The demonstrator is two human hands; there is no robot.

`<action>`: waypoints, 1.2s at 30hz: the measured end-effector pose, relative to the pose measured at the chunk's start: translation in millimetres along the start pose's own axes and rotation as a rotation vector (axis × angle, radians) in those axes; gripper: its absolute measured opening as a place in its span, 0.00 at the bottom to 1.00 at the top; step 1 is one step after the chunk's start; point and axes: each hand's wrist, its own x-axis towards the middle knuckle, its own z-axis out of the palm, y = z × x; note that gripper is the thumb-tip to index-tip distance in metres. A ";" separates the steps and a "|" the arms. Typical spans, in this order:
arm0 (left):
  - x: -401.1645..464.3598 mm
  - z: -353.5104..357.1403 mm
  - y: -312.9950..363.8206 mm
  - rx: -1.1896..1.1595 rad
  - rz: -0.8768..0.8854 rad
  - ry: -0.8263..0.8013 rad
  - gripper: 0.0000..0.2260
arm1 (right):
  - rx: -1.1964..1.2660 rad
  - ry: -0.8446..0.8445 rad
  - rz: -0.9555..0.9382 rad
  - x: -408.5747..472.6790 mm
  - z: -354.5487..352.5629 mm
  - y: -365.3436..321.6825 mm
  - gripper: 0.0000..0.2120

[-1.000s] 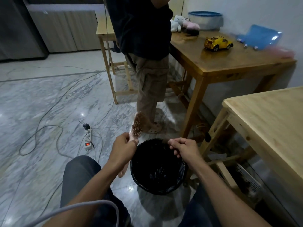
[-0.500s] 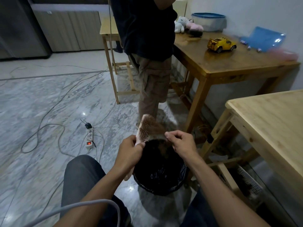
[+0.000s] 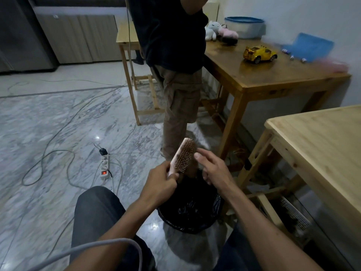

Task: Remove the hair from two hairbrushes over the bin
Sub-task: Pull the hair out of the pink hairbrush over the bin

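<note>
Change: since half a second before, the right hand (image 3: 212, 169) had let go its pinch at the bristles and spread its fingers, and the hairbrush (image 3: 182, 157) had tilted more upright.
Left hand (image 3: 160, 182): gripped the pink hairbrush by its handle, just above the near rim of the bin (image 3: 187, 212).
Right hand: fingers straight and loosely spread, holding nothing, fingertips beside the brush head above the bin.
Hairbrush: over the bin's far-left edge, bristles facing right, brown hair (image 3: 192, 153) clinging along its right side.
Bin: black-lined, on the marble floor between the wearer's knees.
Left of bin: a white power strip (image 3: 104, 167) with a red lit switch, cables trailing over the floor.
Right of bin: a pale wooden table (image 3: 322, 153).
Behind bin: a standing person (image 3: 175, 65) in dark top and khaki trousers, blocking the view beyond.
Far right of bin: a darker table (image 3: 263, 75) carrying a yellow toy car (image 3: 259, 54), plush toys (image 3: 218, 32) and a blue-lidded tub (image 3: 245, 29).
</note>
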 end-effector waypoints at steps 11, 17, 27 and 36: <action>16.3 -20.1 -8.3 -0.155 -0.169 0.111 0.05 | -0.060 0.156 0.002 -2.9 -10.3 23.8 0.09; 10.7 -15.4 -2.5 -0.108 -0.123 0.042 0.04 | -0.221 0.124 0.099 0.2 -10.1 26.5 0.09; 6.3 -2.2 3.7 -0.058 -0.048 -0.050 0.05 | 0.114 0.074 0.011 14.5 5.8 8.7 0.06; 8.1 -3.1 -9.3 -0.086 -0.124 0.072 0.03 | -0.321 0.264 -0.017 8.0 -9.9 24.3 0.07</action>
